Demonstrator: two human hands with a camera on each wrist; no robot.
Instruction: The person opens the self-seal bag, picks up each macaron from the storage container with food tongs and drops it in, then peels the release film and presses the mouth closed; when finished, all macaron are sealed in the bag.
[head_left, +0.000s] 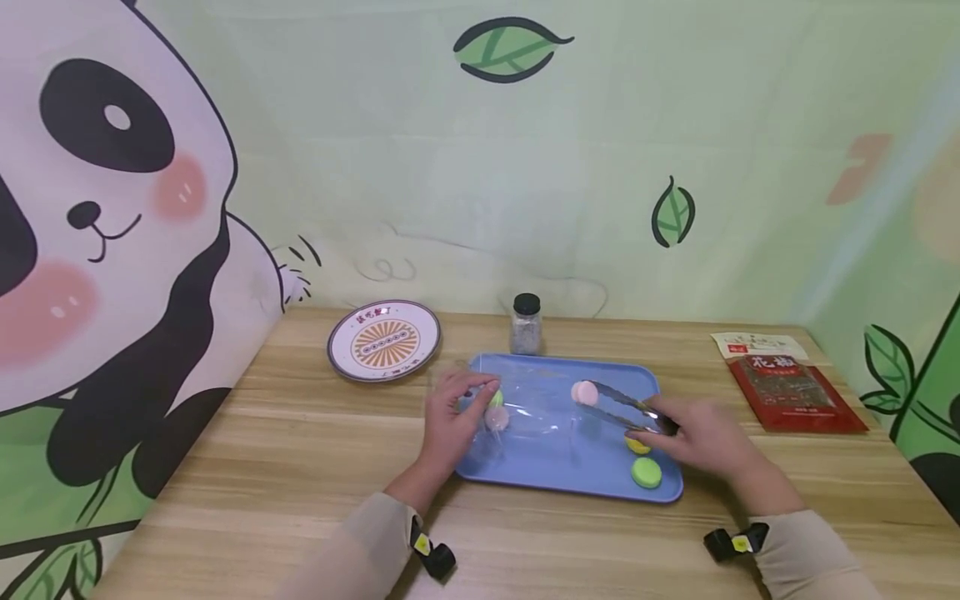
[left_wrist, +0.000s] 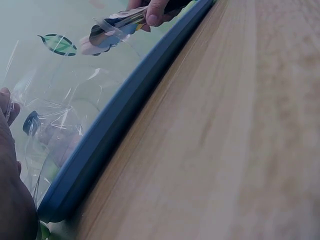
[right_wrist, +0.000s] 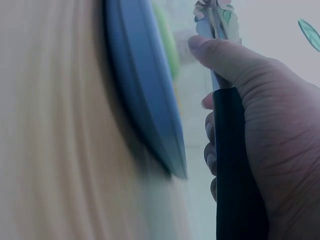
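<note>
My left hand (head_left: 450,421) pinches the edge of a clear plastic bag (head_left: 536,408) between thumb and fingers. Through the film show a pale pink macaron (head_left: 497,418) and part of a green one (head_left: 496,398). In the right hand (head_left: 708,437) are metal tongs (head_left: 630,406) with a black handle (left_wrist: 175,5), gripped round the handle with the thumb along the metal arm. Between the tongs' tips sits a pink macaron (head_left: 585,392), over the blue tray (head_left: 555,482) to the right of the bag. Below the right hand, a yellow macaron (head_left: 638,446) and a green macaron (head_left: 646,472) lie on the tray.
A patterned plate (head_left: 345,346) lies at the back left of the wooden table (head_left: 300,483). Behind the tray stands a jar (head_left: 527,332) with a black lid. On the right lies a red packet (head_left: 795,392). A panda-print cloth (head_left: 360,125) hangs behind.
</note>
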